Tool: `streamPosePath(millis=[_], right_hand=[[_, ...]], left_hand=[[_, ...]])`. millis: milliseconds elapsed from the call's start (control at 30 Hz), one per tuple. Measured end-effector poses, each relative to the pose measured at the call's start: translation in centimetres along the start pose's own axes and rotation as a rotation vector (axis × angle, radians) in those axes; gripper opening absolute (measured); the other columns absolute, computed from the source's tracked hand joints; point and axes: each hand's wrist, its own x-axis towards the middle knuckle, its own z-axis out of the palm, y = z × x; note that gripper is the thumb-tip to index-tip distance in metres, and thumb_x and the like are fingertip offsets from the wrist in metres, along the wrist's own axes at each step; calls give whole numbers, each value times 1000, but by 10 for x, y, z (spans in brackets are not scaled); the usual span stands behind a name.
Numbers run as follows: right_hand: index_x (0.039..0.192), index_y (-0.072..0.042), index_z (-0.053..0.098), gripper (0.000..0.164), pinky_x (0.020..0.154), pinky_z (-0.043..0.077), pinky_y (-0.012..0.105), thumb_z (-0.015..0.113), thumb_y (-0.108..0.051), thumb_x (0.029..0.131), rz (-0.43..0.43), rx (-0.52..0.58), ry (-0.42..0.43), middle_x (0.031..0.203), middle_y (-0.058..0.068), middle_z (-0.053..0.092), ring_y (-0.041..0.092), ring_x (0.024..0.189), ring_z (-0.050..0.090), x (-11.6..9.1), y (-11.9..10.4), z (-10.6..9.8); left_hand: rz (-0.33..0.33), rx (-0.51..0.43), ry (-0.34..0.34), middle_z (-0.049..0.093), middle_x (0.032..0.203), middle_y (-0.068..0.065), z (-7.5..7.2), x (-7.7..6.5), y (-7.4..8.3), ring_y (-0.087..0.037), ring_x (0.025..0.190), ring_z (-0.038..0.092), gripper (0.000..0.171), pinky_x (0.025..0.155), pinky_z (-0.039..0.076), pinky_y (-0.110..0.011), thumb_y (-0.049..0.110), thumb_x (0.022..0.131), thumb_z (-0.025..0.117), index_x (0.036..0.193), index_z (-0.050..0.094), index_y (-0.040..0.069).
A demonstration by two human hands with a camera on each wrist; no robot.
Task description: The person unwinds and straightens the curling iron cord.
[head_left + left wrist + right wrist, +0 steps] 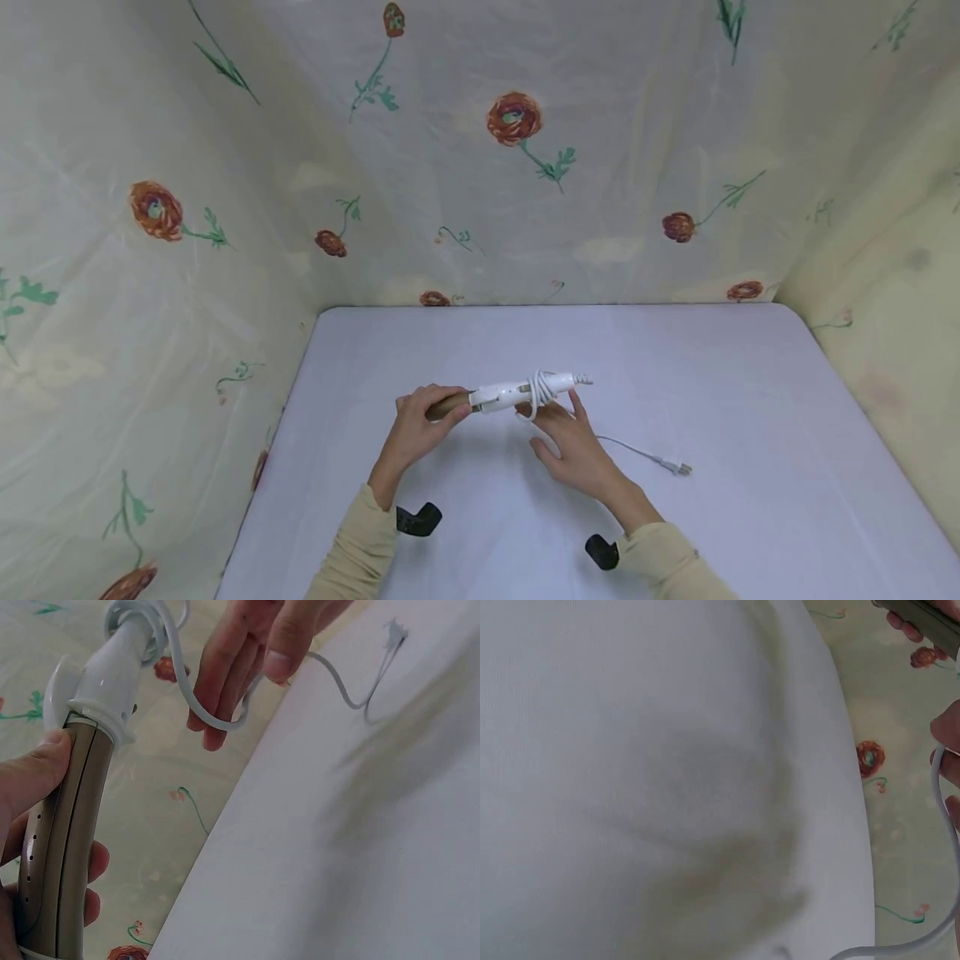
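A hair straightener [498, 397] is held above the table, its white handle wound with several turns of white power cord [542, 387]. My left hand [423, 421] grips its brown plate end [64, 832], the thumb lying along the edge by the white part. Close under the wound handle is my right hand [573, 446], fingers extended and thumb apart. In the left wrist view a loose loop of cord crosses the right fingers [232, 675] and passes behind the thumb. Beyond that hand the cord runs to its plug [681, 469], at the right on the table.
The white tabletop [750, 400] spreads beneath both hands, with rounded far corners. Flower-patterned sheeting [600, 192] hangs behind it and along both sides. Black wrist mounts [420, 519] show beside the beige sleeves [356, 546].
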Motion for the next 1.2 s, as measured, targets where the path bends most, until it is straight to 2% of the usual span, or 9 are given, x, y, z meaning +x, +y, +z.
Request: streamPosePath(millis=[167,300,500,600,700,867,967,1100,1200], right_hand=[[128,-17,55,38,113,10,56,60,-16,90,-7,51,42,128,-2,61,21,126,52,-6,-9,9],[120,-14,58,29,112,18,55,60,-17,91,-31,49,81,118,-1,66,17,115,58,-10,-18,11],[111,-9,60,20,110,28,45,60,-17,92,-39,81,79,102,-2,67,13,100,61,-16,-30,7],[110,-10,60,19,100,40,38,60,-18,93,-9,85,68,100,-2,66,10,96,59,-19,-35,4],[111,-12,60,18,85,47,32,58,-19,94,25,108,54,99,-3,65,7,92,58,-23,-40,0],[107,-16,61,14,71,48,23,59,-18,94,31,154,66,89,-8,66,1,79,55,-27,-45,-3],[102,-16,62,9,64,44,19,60,-16,93,16,165,88,79,-15,61,-3,70,49,-29,-45,-4],[97,-16,63,6,59,40,17,61,-14,92,-7,166,113,71,-20,50,-5,65,41,-29,-45,-6],[94,-16,63,5,58,39,16,62,-13,91,-32,155,133,69,-20,48,-5,64,40,-28,-45,-8]], left_hand=[[-2,17,17,69,94,9,1,0,1,-10,84,55,35,80,24,-36,47,83,67,111,69,25],[-9,45,41,70,97,8,0,1,2,-11,84,56,36,79,22,-36,48,83,67,111,69,25],[-10,93,77,70,95,7,-2,2,3,-12,83,54,35,79,22,-37,47,82,68,109,70,25],[-11,116,86,69,93,6,-2,2,3,-11,82,54,35,78,22,-37,48,82,67,109,70,25],[-10,130,95,69,91,6,-2,2,2,-11,80,53,35,77,22,-36,49,82,67,108,70,26],[-11,147,102,68,90,6,0,2,1,-11,78,52,34,77,21,-36,50,82,67,107,71,27],[-17,164,103,69,89,6,1,1,1,-11,78,52,35,77,22,-36,51,81,67,107,71,27],[-32,186,99,69,89,5,3,0,2,-12,79,53,37,77,22,-37,51,80,68,108,71,26],[-43,202,93,68,89,4,4,0,3,-13,79,53,38,77,22,-37,51,80,68,108,70,25]])
